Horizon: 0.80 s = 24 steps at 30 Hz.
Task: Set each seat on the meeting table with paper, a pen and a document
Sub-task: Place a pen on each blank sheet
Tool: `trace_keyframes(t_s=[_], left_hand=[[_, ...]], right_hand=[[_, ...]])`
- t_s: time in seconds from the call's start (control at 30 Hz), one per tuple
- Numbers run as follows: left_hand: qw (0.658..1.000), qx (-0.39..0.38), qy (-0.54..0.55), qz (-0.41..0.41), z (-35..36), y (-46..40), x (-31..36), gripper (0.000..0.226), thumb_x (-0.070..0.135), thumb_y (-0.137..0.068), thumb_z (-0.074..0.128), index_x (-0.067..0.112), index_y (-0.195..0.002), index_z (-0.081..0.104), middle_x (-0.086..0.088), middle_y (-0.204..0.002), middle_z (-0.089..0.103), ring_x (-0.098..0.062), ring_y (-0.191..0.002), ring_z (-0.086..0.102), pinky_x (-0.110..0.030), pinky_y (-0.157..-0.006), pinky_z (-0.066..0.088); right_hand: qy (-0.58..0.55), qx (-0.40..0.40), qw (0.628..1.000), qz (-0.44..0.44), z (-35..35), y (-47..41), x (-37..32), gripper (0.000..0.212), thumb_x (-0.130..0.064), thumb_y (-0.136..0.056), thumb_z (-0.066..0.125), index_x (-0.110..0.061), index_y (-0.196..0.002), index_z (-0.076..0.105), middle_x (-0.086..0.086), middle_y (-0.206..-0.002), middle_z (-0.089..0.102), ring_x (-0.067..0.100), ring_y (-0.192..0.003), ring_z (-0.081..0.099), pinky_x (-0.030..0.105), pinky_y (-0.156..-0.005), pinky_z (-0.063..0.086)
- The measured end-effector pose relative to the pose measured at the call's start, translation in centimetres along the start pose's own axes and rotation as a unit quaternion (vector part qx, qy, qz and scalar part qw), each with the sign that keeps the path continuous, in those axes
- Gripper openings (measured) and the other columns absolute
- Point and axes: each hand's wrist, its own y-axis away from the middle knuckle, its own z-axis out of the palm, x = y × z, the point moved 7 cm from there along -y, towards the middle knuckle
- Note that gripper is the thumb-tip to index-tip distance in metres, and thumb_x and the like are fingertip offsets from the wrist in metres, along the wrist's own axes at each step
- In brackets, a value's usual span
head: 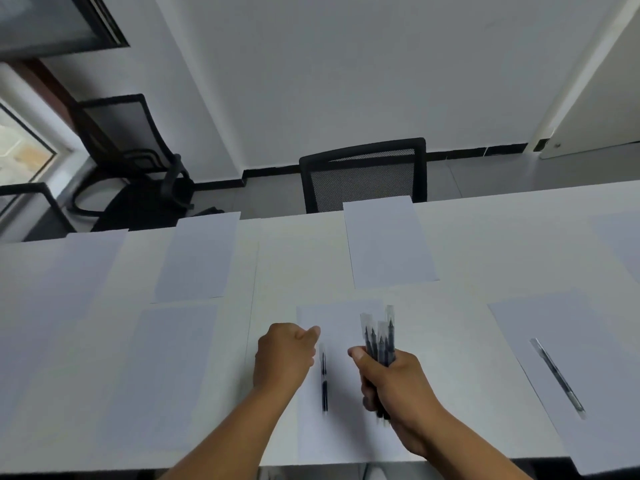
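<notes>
Paper sheets lie at every seat in view on the counter (450, 230). Only the near middle sheet (343, 393) and near right sheet (540, 375) carry a pen; no documents show. The left hand (284, 358) is clenched on nothing beside the laid pen (324, 382); the right hand (391, 386) grasps a pen bundle (379, 336). No writing is readable.

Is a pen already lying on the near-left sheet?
No, the near-left sheet is bare; pens lie only on the middle sheet and the right one.
</notes>
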Motion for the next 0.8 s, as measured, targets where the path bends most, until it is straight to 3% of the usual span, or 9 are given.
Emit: trace_keyframes(t_s=[0.23, 0.33, 0.43, 0.6, 0.8], left_hand=[[0.998, 0.046, 0.045, -0.005, -4.4, 2.2, -0.6, 0.044, 0.042, -0.100, 0.070, 0.010, -0.071, 0.074, 0.005, -0.068, 0.078, -0.012, -0.063, 0.076, -0.031, -0.066, 0.062], [0.996, 0.062, 0.060, -0.014, -6.2, 3.0, -1.9, 0.044, 0.042, -0.100, 0.070, 0.011, -0.071, 0.074, 0.003, -0.068, 0.078, -0.016, -0.065, 0.077, -0.040, -0.074, 0.067], [0.994, 0.084, 0.068, -0.022, -8.6, 4.1, -3.5, 0.042, 0.043, -0.101, 0.070, 0.013, -0.072, 0.075, 0.004, -0.069, 0.078, -0.013, -0.065, 0.077, -0.038, -0.075, 0.067], [0.991, 0.101, 0.081, -0.034, -11.5, 5.4, -6.1, 0.043, 0.043, -0.101, 0.070, 0.013, -0.070, 0.075, 0.003, -0.068, 0.078, -0.018, -0.067, 0.077, -0.038, -0.076, 0.065], [0.989, 0.118, 0.083, -0.032, -16.0, 6.6, -10.0, 0.044, 0.042, -0.103, 0.068, 0.013, -0.071, 0.076, 0.004, -0.071, 0.078, -0.014, -0.066, 0.076, -0.032, -0.075, 0.063]], right_hand=[[0.029, -0.045, 0.999, 0.005, 2.7, 0.5, -0.7, 0.035, -0.033, -0.100, 0.073, -0.011, -0.077, 0.058, 0.012, -0.067, 0.056, 0.026, -0.061, 0.049, 0.039, -0.063, 0.036], [0.001, -0.064, 0.998, 0.017, 4.2, 0.5, -0.1, 0.015, -0.019, -0.102, 0.068, -0.006, -0.101, 0.072, 0.011, -0.071, 0.058, 0.027, -0.063, 0.050, 0.042, -0.069, 0.038], [-0.017, -0.082, 0.996, 0.024, 6.5, 0.9, 0.3, 0.020, -0.007, -0.102, 0.063, -0.010, -0.120, 0.072, 0.011, -0.073, 0.059, 0.026, -0.064, 0.052, 0.040, -0.068, 0.043], [-0.013, -0.086, 0.996, 0.009, 9.8, 1.6, 0.2, 0.016, -0.010, -0.099, 0.072, -0.012, -0.114, 0.079, 0.011, -0.076, 0.062, 0.024, -0.065, 0.058, 0.034, -0.056, 0.046], [0.005, -0.101, 0.995, -0.009, 15.6, 3.0, 0.6, 0.013, -0.020, -0.099, 0.075, -0.015, -0.109, 0.082, 0.010, -0.073, 0.059, 0.024, -0.067, 0.059, 0.035, -0.060, 0.050]])
